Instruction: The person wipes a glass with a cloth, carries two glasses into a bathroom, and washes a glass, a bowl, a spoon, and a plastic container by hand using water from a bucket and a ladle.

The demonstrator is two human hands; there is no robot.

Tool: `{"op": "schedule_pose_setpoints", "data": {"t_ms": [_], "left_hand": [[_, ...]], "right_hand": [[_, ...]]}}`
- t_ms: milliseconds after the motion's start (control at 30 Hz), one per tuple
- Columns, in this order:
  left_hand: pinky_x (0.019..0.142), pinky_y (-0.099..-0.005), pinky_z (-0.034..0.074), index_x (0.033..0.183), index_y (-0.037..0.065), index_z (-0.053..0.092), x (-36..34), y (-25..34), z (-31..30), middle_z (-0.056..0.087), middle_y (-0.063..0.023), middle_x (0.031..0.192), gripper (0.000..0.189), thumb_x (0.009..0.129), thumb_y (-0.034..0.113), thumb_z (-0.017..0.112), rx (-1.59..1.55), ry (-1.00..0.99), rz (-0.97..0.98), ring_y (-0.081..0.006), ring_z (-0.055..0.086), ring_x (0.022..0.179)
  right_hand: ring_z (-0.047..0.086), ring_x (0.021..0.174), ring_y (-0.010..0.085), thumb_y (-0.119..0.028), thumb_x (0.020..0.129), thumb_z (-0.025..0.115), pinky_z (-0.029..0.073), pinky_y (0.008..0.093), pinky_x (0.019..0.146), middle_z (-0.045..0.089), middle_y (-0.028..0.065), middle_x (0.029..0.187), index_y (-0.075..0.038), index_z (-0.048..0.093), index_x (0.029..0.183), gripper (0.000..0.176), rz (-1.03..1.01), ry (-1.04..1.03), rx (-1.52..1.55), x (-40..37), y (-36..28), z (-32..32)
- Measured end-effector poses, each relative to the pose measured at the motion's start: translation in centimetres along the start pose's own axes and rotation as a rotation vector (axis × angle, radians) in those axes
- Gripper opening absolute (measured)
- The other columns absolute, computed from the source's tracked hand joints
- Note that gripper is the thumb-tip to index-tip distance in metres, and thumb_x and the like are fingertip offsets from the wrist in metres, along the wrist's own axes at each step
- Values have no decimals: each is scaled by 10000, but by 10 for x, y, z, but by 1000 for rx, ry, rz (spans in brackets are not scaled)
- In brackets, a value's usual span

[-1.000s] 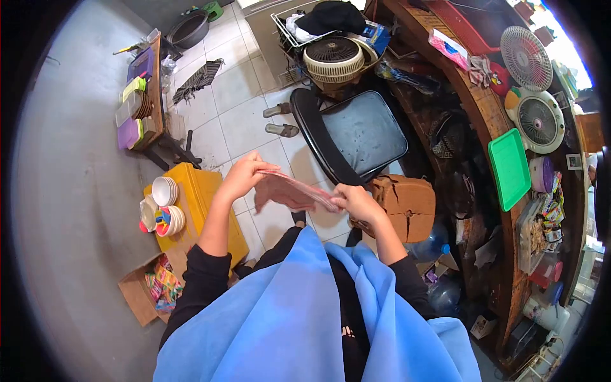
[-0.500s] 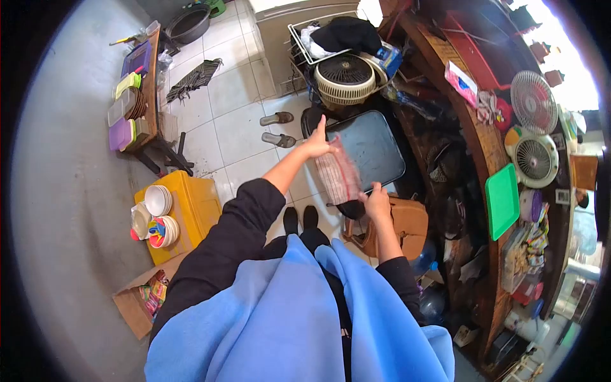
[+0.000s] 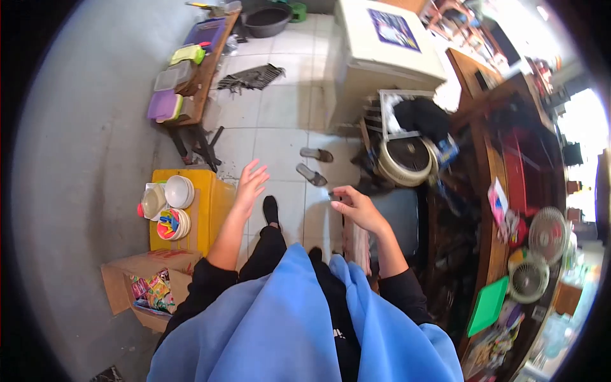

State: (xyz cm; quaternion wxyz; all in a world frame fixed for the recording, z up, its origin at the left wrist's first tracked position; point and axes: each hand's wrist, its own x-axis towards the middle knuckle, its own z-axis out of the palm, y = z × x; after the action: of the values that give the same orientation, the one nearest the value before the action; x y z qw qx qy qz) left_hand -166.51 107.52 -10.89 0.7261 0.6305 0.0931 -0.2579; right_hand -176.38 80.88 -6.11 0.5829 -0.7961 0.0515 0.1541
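Observation:
My left hand (image 3: 250, 186) is raised over the tiled floor, its fingers spread and holding nothing. To its right, my right hand (image 3: 355, 207) is bent at the fingers, with thumb and fingertips apart and nothing between them. Beyond my right wrist is a dark tray (image 3: 400, 219), partly hidden by the forearm. A pinkish striped cloth (image 3: 356, 245) hangs at the near side of that tray, touched by neither hand. Two sandals (image 3: 312, 174) lie on the floor ahead of my hands.
A yellow box (image 3: 219, 207) with bowls and an open carton (image 3: 121, 286) stand at the left. Farther up are a wooden bench (image 3: 213, 76) and a dark rag (image 3: 251, 77). A fan (image 3: 407, 160), a white cabinet (image 3: 388, 70) and crowded wooden shelves (image 3: 487, 254) stand at the right.
Both hands have let go of the striped cloth and moved left, away from the tray. The view has turned left, and one foot has stepped forward.

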Motion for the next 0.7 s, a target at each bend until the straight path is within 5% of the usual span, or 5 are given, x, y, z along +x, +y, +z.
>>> {"op": "schedule_pose_setpoints", "data": {"t_ms": [267,367,700], "left_hand": [[934,-433,211,1225,155,296,58,69,-117,359,-63,1251,419,833,229,422,-173,125,2,-206,379,1120],[931,-430,216,1215,151,305,97,109,-137,370,-48,1240,407,832,221,424,-162,45,16,-204,383,1114],[914,-408,248,1200,136,312,267,209,-123,392,-44,1215,404,825,226,435,-188,-114,-12,-197,406,1087]], "right_hand": [[560,815,211,-276,749,590,446,309,720,558,128,982,-16,505,1031,394,-8,-128,-82,178,-57,55],[559,806,233,-260,747,585,445,319,717,564,126,955,-33,532,993,339,-170,-97,-179,234,-92,68],[565,718,208,-148,747,579,444,290,651,555,125,820,-37,553,945,228,-221,69,-123,370,-141,23]]}}
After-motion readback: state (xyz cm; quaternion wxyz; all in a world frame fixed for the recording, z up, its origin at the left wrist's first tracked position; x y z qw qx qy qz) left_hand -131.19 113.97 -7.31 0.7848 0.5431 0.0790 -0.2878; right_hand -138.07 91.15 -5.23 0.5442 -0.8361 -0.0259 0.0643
